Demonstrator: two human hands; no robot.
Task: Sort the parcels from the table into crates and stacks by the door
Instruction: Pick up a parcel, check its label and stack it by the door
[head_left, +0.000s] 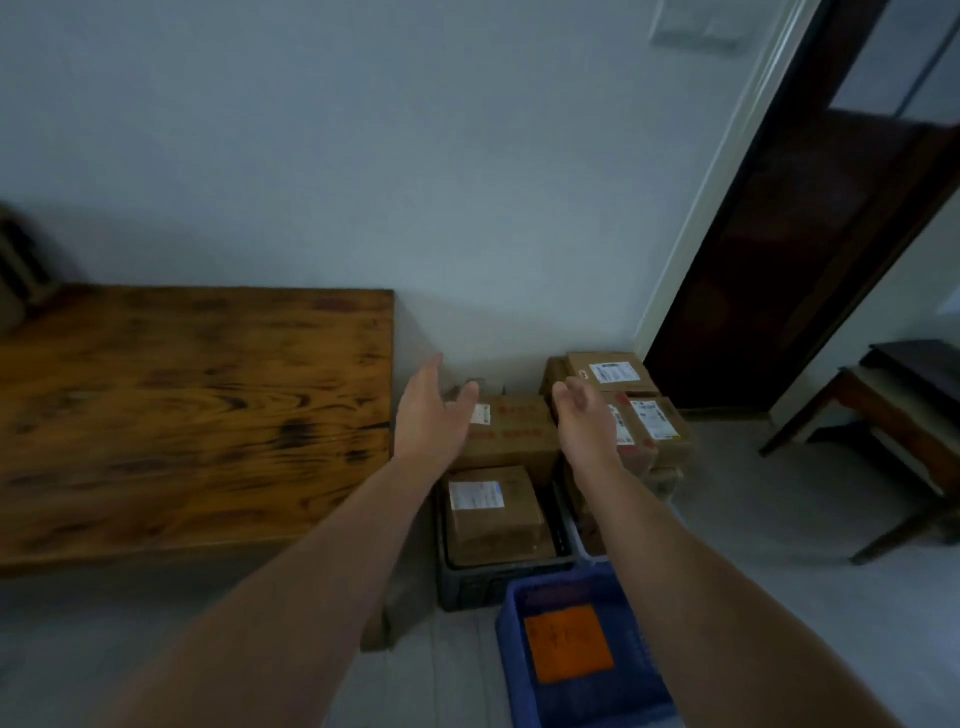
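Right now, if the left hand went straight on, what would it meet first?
Likely the red-printed box just ahead of the left hand; depth is unclear, so it might pass over it to the wall.

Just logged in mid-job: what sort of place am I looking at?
Probably a room in a home or small office: wooden table, labelled cardboard parcels piled by the wall, dark wooden door beside them.

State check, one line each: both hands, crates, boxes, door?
left hand: open, holds nothing, over the large box's left end
right hand: open, holds nothing, in front of the stacked boxes
dark crate: holds one labelled box, label up
blue crate: holds a flat orange parcel
large box: closed, behind the dark crate
stacked boxes: closed, labels up, by the door
door: open
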